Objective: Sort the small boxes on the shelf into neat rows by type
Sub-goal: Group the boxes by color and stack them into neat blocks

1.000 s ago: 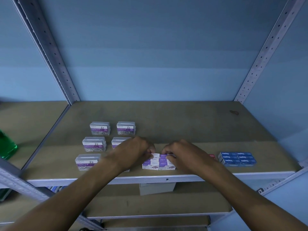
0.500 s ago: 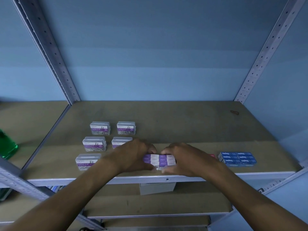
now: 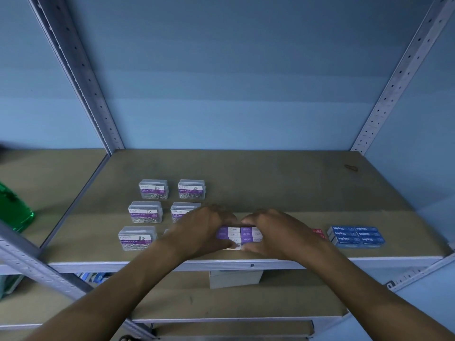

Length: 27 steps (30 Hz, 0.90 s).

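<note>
Hiding purple staple boxes (image 3: 240,234), left hand (image 3: 202,230), right hand (image 3: 273,231)

My left hand (image 3: 204,230) and right hand (image 3: 273,232) cup a tight block of purple-and-white staple boxes (image 3: 240,235) from either side, low in the middle of the frame near the shelf (image 3: 270,183) front edge. Left of them sit clear paper clip boxes (image 3: 145,212) in two columns. At right lies a block of blue staple boxes (image 3: 355,236), with a red box (image 3: 318,232) peeking past my right wrist.
</note>
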Tool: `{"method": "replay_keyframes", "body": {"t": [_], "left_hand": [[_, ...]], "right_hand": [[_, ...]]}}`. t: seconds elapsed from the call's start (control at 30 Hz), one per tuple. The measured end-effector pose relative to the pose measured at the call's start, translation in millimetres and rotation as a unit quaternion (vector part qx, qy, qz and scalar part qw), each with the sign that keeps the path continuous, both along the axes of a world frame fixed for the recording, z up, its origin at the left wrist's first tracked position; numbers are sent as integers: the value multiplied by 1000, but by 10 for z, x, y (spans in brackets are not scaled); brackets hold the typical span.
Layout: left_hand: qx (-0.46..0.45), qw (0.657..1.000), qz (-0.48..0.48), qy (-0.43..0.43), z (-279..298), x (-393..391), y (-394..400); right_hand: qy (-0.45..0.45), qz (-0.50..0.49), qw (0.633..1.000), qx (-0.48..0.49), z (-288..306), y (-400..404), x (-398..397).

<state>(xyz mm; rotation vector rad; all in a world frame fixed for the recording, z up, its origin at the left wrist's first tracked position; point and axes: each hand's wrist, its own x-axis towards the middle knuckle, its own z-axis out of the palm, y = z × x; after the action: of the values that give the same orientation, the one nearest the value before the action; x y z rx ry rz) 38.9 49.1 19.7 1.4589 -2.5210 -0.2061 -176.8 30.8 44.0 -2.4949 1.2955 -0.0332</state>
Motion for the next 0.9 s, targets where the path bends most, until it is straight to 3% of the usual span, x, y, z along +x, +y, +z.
{"method": "replay_keyframes", "body": {"t": [0.17,0.37,0.57,0.9], "left_hand": [[-37,998,34,31,316,432,5],[-8,994,110,-15,466,1153,34],[45,990,135,-20,339,1493,102],[50,987,153,9,170,1660,-7]], "right_hand": [[-28,-2,999,-25,141,-63,229],[-55,16,998,-23,229,-60,754],[-63,21,998,-4,112,-56,1127],[-83,-39,996,-2,-24,-126,1343]]}}
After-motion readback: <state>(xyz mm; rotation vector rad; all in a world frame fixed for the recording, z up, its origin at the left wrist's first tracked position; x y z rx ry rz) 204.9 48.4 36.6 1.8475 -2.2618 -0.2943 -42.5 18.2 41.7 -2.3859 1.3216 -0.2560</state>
